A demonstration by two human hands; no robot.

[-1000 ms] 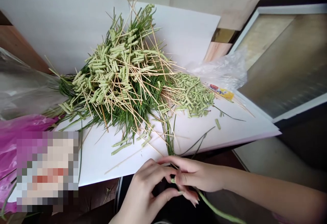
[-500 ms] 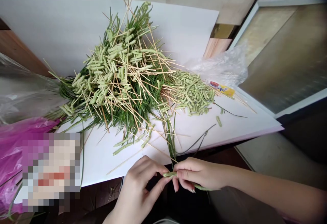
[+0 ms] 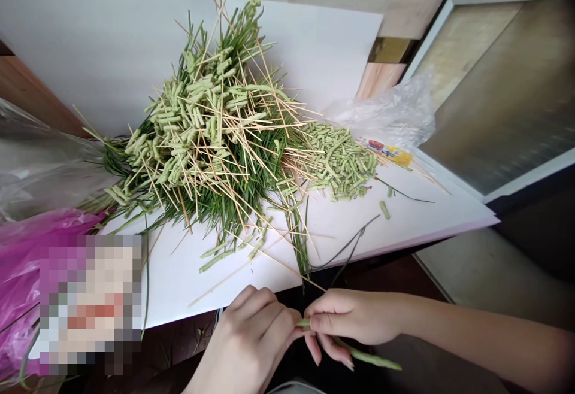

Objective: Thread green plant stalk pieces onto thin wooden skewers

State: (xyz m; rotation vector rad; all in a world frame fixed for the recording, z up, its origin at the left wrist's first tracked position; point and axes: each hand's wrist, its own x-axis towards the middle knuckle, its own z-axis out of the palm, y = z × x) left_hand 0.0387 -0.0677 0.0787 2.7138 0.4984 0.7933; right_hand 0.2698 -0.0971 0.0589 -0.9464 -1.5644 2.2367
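Below the front edge of a white board (image 3: 179, 286), my left hand (image 3: 251, 340) and my right hand (image 3: 350, 319) meet, both pinched on a pale green folded leaf strip (image 3: 359, 355). The strip's near end sits between the fingertips and the rest trails out to the lower right under my right hand. On the board lies a big pile of folded green pieces on thin wooden skewers (image 3: 206, 124), mixed with long grass-like blades. A smaller heap of loose green pieces (image 3: 341, 163) lies to its right.
A clear plastic bag (image 3: 386, 115) with a yellow label lies at the board's right end. Pink plastic (image 3: 27, 250) and clear wrap (image 3: 36, 160) sit at the left. A framed panel (image 3: 503, 94) leans at the right. Stray skewers and blades lie near the front edge.
My hands have closed together on the strip; the left fingers curled into a tighter pinch. The strip's free end now sticks out lower right. The view shifted slightly.
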